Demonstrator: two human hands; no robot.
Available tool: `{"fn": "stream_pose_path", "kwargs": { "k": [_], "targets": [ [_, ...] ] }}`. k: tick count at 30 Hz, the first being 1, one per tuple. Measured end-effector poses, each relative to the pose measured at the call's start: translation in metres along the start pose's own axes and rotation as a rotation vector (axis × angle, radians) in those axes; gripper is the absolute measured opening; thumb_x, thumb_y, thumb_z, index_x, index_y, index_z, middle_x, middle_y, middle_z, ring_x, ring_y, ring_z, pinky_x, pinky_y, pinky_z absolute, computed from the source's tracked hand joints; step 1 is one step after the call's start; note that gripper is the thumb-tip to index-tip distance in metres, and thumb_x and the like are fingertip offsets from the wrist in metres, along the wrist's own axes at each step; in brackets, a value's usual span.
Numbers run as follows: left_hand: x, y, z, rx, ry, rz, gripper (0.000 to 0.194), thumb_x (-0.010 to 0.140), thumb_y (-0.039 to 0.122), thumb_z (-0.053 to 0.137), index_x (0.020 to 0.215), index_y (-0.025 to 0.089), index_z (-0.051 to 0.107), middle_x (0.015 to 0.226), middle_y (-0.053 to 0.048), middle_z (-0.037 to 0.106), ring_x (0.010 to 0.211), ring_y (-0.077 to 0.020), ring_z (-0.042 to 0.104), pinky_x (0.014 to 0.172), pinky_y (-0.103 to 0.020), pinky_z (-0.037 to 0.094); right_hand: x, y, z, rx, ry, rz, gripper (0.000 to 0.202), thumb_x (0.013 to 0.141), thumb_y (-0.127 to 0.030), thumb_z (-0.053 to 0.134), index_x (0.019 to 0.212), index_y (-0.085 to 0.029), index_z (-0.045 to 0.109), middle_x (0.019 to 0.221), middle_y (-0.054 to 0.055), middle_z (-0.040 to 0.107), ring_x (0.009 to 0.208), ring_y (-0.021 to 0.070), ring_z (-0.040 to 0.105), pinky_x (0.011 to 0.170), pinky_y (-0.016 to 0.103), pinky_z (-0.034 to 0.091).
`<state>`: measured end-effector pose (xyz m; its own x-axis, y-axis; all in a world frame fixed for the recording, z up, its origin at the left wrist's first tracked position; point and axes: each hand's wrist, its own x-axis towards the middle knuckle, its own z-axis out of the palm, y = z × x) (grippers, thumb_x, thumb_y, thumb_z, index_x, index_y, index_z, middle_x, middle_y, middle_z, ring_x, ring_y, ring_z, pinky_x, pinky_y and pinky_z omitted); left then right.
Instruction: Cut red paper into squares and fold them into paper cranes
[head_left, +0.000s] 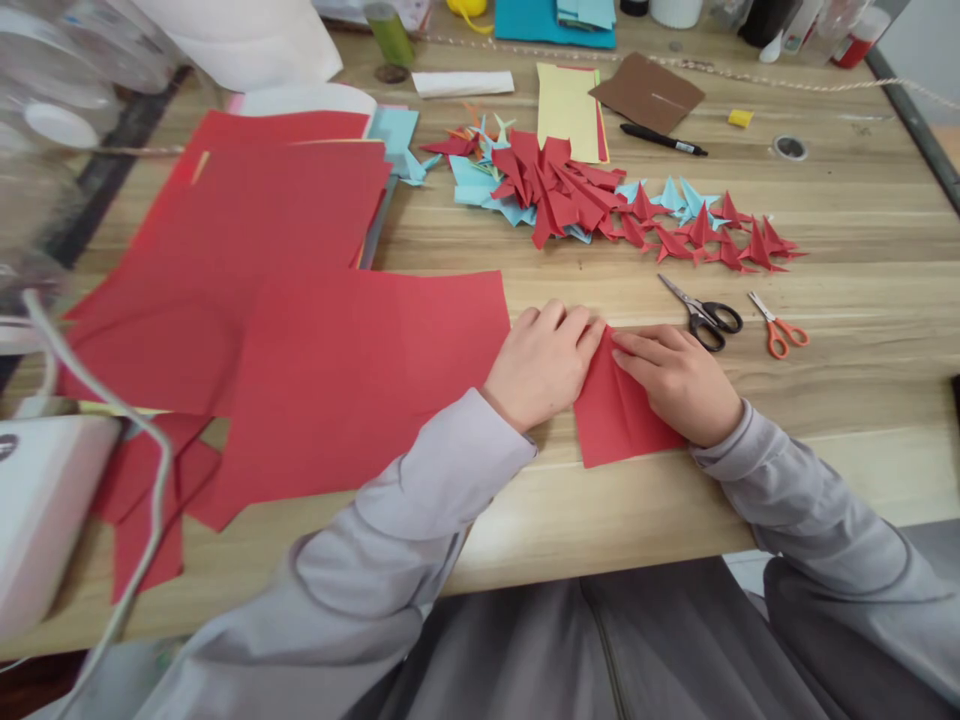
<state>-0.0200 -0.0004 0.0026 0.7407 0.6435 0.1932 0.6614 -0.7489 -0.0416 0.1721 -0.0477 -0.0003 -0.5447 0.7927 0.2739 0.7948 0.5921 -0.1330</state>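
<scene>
A small red sheet of paper (609, 425) lies on the table in front of me, with a crease running down from its upper edge. My left hand (541, 362) is closed, its curled fingers gripping the sheet's upper left corner. From the other side, my right hand (681, 382) pinches the upper edge, its fingers together and its palm over the right part of the sheet. Both thumbs are hidden. Left of my hands is a large red sheet (367, 380), overlapping a stack of red paper (270, 200).
Beyond my hands lie folded red paper pieces (551, 190) and several red paper cranes (701, 230). Black-handled scissors (703, 312) and orange-handled scissors (780, 328) are near my right hand. Farther back are a black pen (664, 140) and brown paper (646, 93). A white cable (161, 470) crosses the left side.
</scene>
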Motion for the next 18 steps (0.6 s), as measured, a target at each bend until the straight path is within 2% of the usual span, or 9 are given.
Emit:
{"fn": "stream_pose_path", "kwargs": {
  "k": [5,11,15,18],
  "targets": [
    [0.0006,0.0005,-0.0002,0.049,0.002,0.011,0.036,0.096,0.023,0.035,0.123,0.017,0.058,0.107,-0.014,0.062,0.094,-0.0288,0.052,0.07,-0.04,0.038,-0.0002,0.0,-0.0004,-0.037,0.0,-0.01,0.036,0.091,-0.004,0.041,0.111,-0.015,0.069,0.123,0.01,0.066,0.103,0.0248,0.055,0.082,0.041,0.049],
    [-0.0007,-0.0014,0.0016,-0.002,0.072,-0.027,0.039,0.095,0.023,0.034,0.12,0.007,0.06,0.106,-0.02,0.064,0.093,-0.0298,0.055,0.071,-0.043,0.043,-0.0005,0.0008,0.0001,-0.008,-0.012,0.003,0.033,0.091,-0.005,0.044,0.111,-0.015,0.069,0.124,0.012,0.066,0.103,0.0261,0.055,0.084,0.044,0.049],
    [-0.0051,-0.0036,0.0053,-0.113,0.126,0.07,0.038,0.096,0.019,0.035,0.125,0.011,0.057,0.126,-0.016,0.061,0.112,-0.0275,0.054,0.085,-0.043,0.047,0.0002,0.0002,0.0002,-0.011,-0.007,0.007,0.033,0.091,-0.005,0.045,0.111,-0.015,0.069,0.124,0.011,0.066,0.104,0.0255,0.055,0.084,0.043,0.049],
    [-0.0074,-0.0049,0.0096,-0.178,0.115,0.146,0.038,0.095,0.019,0.037,0.128,0.013,0.056,0.131,-0.012,0.06,0.122,-0.0254,0.051,0.097,-0.043,0.044,0.0005,-0.0003,0.0003,-0.033,-0.005,0.003,0.034,0.091,-0.004,0.044,0.111,-0.015,0.069,0.123,0.01,0.067,0.102,0.0251,0.055,0.084,0.042,0.049]
  ]
}}
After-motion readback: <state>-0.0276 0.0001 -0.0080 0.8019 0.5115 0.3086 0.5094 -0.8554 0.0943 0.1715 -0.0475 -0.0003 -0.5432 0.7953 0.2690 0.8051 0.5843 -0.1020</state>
